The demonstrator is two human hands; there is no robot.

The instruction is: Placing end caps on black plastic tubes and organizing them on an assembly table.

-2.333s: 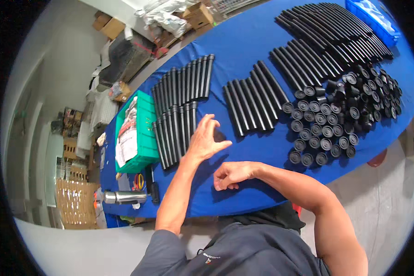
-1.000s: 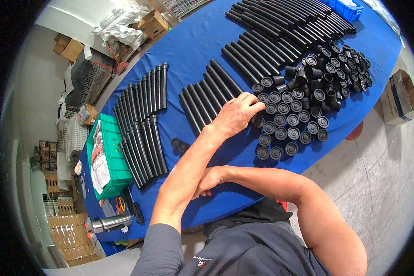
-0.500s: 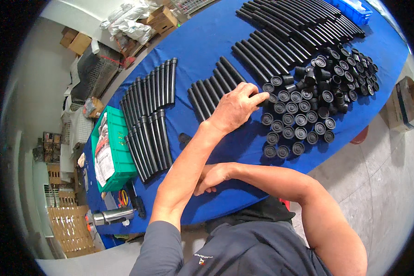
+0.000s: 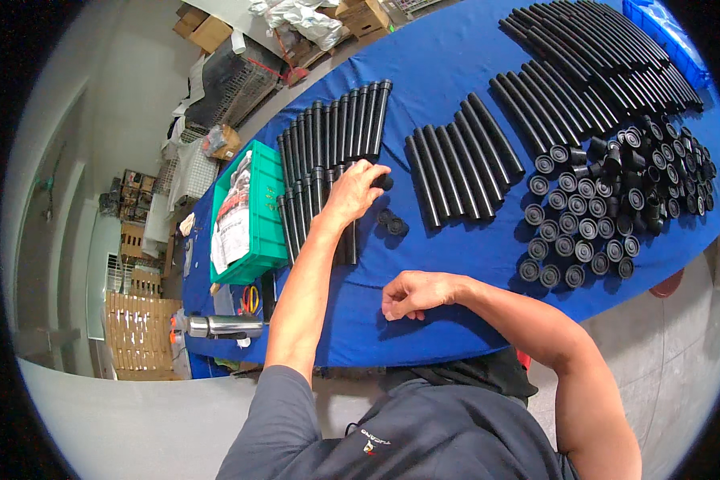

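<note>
My left hand (image 4: 355,194) reaches over the lower end of the left group of black tubes (image 4: 352,120), which have wider collars at their far ends. Its fingers are closed on a black cap (image 4: 385,182) at the fingertips. Just below that, two more black caps (image 4: 394,226) rest on the blue cloth. Near the table's front edge is my right hand (image 4: 414,294), its fingers curled in; whatever they may hold is hidden. Several plain black tubes (image 4: 460,164) lie side by side right of the left hand.
A big spread of round black caps (image 4: 584,208) covers the right of the blue-covered table (image 4: 456,336). Many more tubes (image 4: 592,56) lie behind it, by a blue bin (image 4: 672,40). At left stand a green crate (image 4: 266,212), a steel flask (image 4: 224,326) and yellow-handled scissors (image 4: 250,299).
My left hand has moved left from the cap spread to the collared tubes, bringing a cap. My right hand stays curled near the front edge, now apart from the left forearm. The view has shifted.
</note>
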